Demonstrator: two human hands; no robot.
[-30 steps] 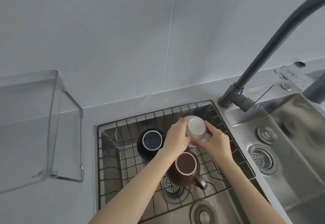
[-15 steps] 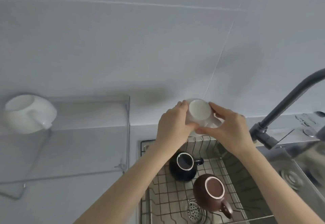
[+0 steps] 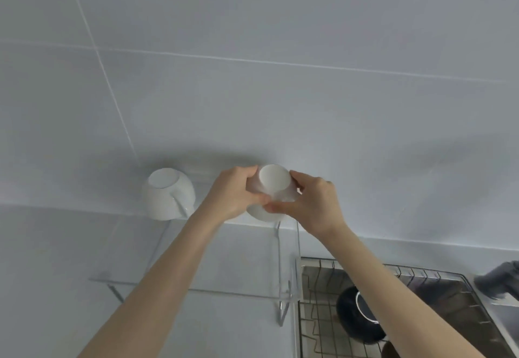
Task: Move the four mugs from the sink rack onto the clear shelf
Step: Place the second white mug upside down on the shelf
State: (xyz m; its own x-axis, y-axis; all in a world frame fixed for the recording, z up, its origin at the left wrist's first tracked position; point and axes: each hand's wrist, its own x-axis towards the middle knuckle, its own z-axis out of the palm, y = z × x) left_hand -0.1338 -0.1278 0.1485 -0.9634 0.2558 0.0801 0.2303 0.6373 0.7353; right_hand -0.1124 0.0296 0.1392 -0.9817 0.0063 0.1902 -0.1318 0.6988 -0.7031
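Note:
Both hands hold one white mug (image 3: pixel 273 182) upside down, its base facing me, over the right part of the clear shelf (image 3: pixel 238 259). My left hand (image 3: pixel 234 193) grips its left side and my right hand (image 3: pixel 316 203) its right side. Another white mug (image 3: pixel 168 193) stands upside down on the shelf to the left, apart from my hands. Down in the wire sink rack (image 3: pixel 317 329) a black mug (image 3: pixel 358 315) rests, partly behind my right forearm. A sliver of a brown mug (image 3: pixel 389 351) shows at the bottom edge.
The grey tiled wall (image 3: pixel 252 62) rises directly behind the shelf. The dark faucet base (image 3: pixel 498 281) sits at the right edge beside the rack. The shelf's right wall (image 3: pixel 289 267) stands close to the rack's left rim.
Both hands have carried the white mug up and left from above the sink rack to the clear shelf. My view has swung up and left with it.

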